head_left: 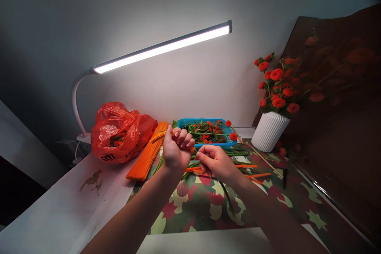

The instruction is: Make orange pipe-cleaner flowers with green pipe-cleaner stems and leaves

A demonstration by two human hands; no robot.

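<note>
A bright white LED bar lamp [163, 49] lights the wall [178, 87] behind it in a soft pool that fades to dark corners. The right side sinks into shadow, with dim reflections on the brown panel [336, 127]. Glare streaks the red plastic bag [119, 131]; edges look stretched.

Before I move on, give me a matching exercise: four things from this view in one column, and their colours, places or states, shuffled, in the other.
Things
1. Plastic bag
2. Basket
3. Ribbed vase
4. Left hand

Descriptions
A. White, at the right, with red flowers standing in it
B. Curled around a twisted orange piece
C. Blue, low-sided, beyond the hands
D. Shiny red, at the left, below the lamp

Right pairs: 1-D, 2-C, 3-A, 4-B
</note>
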